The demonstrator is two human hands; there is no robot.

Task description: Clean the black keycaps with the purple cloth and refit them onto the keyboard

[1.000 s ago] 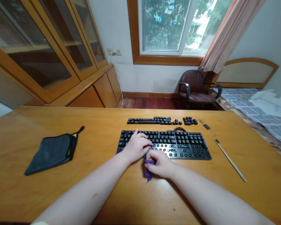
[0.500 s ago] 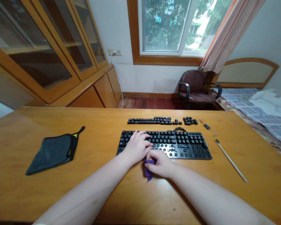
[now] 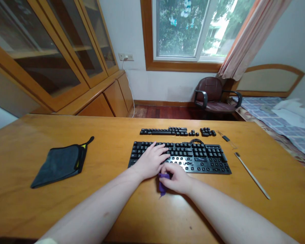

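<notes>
A black keyboard (image 3: 200,164) lies on the wooden desk, its lower rows stripped of keycaps in the middle and on the right. Across its left half rests my left hand (image 3: 151,161), palm down with fingers stretched over the keys. My right hand (image 3: 176,178) is closed on a purple cloth (image 3: 163,188) at the keyboard's front edge, close beside the left hand. Part of the cloth hangs out below the fingers; the rest is hidden. Loose black keycaps (image 3: 165,131) stand in rows behind the keyboard.
A folded dark grey cloth (image 3: 59,164) lies on the desk (image 3: 112,217) at the left. To the right are a thin brush (image 3: 252,176) and a small wire tool with a dark handle (image 3: 226,138). More keycaps (image 3: 207,131) sit at the back right. A chair (image 3: 212,93) stands beyond the desk.
My left hand has shifted slightly to the right over the keys, its fingers a little more spread. The right hand keeps hold of the purple cloth. The whole view has shifted slightly.
</notes>
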